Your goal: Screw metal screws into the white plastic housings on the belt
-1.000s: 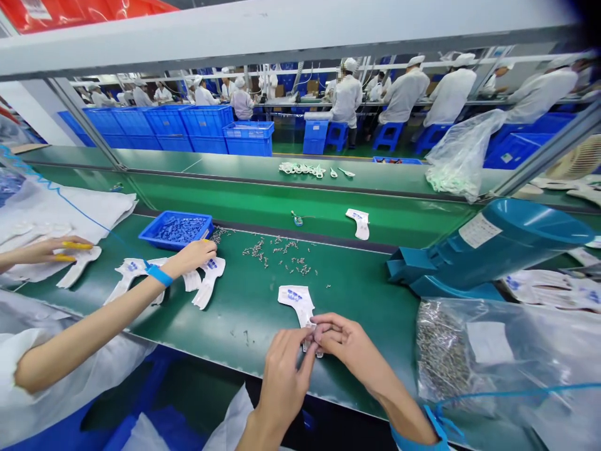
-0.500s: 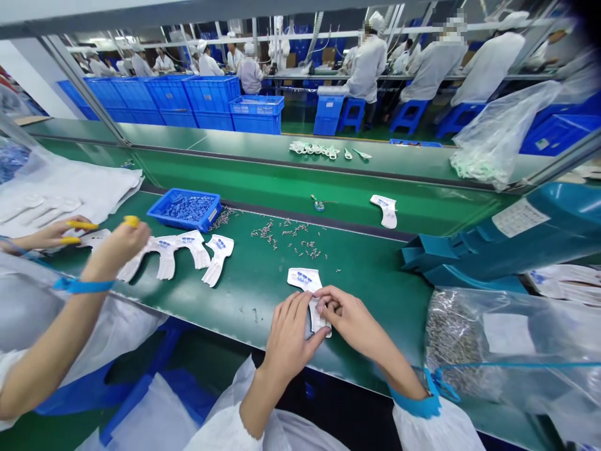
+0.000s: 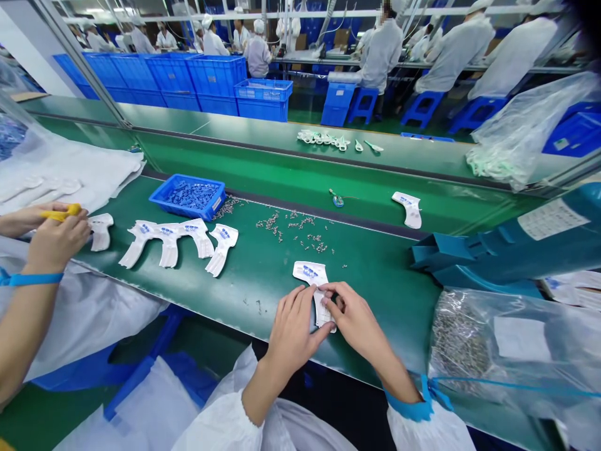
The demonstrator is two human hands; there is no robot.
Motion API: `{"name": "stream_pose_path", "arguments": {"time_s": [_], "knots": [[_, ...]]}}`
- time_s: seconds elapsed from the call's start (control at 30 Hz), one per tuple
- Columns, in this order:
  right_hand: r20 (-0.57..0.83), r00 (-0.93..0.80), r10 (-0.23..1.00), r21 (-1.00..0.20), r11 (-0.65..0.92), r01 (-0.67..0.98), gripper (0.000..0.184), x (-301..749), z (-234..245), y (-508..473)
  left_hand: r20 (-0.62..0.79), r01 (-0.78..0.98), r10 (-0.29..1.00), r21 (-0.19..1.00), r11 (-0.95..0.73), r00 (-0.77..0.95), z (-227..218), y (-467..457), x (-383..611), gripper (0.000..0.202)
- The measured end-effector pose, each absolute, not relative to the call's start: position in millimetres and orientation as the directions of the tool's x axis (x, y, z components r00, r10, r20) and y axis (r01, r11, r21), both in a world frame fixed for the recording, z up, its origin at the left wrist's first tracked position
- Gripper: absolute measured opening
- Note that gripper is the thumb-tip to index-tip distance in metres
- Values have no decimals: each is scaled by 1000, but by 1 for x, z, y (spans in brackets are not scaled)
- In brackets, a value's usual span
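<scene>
A white plastic housing half (image 3: pixel 312 274), shaped like a pistol-grip handle with blue pieces in its head, lies on the green bench in front of me. My left hand (image 3: pixel 292 324) steadies it, fingers along the left edge of the grip and thumb at its lower end. Over the grip, my right hand (image 3: pixel 355 321) has thumb and forefinger bent together in a pinch. Whatever those fingertips hold is too small and covered to make out. Small metal parts (image 3: pixel 318 243) are scattered on the bench beyond the housing.
Several similar housings (image 3: pixel 169 245) lie to the left, below a blue bin (image 3: pixel 188 195) of small blue pieces. At far left a co-worker's hands (image 3: pixel 59 235) hold something yellow. A clear bag (image 3: pixel 462 341) of metal parts and a teal machine-like body (image 3: pixel 509 235) stand at right.
The view has shifted slightly. My hands keep nearly the same hold on the housing. The co-worker's hands have come together at the yellow thing, away from the row of housings.
</scene>
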State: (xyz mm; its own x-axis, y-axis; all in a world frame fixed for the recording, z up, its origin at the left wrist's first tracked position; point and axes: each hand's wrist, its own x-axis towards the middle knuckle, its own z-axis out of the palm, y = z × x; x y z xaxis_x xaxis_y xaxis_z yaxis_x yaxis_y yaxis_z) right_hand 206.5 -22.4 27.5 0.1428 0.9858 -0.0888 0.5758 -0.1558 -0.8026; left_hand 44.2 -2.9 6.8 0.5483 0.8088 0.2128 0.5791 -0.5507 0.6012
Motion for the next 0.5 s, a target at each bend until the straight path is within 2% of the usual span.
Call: {"name": "stream_pose_path", "arguments": {"time_s": [0.07, 0.2, 0.33, 0.4, 0.5], "knots": [[-81, 159, 984, -780, -162, 604, 26, 207, 25, -22, 211, 578, 810, 605, -548, 547, 7, -3, 44, 69], [-162, 188, 969, -756, -245, 607, 17, 209, 24, -20, 189, 583, 819, 617, -528, 541, 9, -3, 44, 71], [-201, 107, 974, -772, -225, 595, 16, 218, 30, -14, 179, 590, 825, 619, -518, 537, 10, -3, 44, 73], [-173, 123, 977, -776, -212, 594, 20, 228, 31, -9, 184, 588, 821, 616, -525, 540, 10, -3, 44, 72], [-10, 281, 960, -687, -211, 695, 30, 245, 28, 4, 193, 582, 816, 614, -534, 545, 10, -2, 44, 71]]}}
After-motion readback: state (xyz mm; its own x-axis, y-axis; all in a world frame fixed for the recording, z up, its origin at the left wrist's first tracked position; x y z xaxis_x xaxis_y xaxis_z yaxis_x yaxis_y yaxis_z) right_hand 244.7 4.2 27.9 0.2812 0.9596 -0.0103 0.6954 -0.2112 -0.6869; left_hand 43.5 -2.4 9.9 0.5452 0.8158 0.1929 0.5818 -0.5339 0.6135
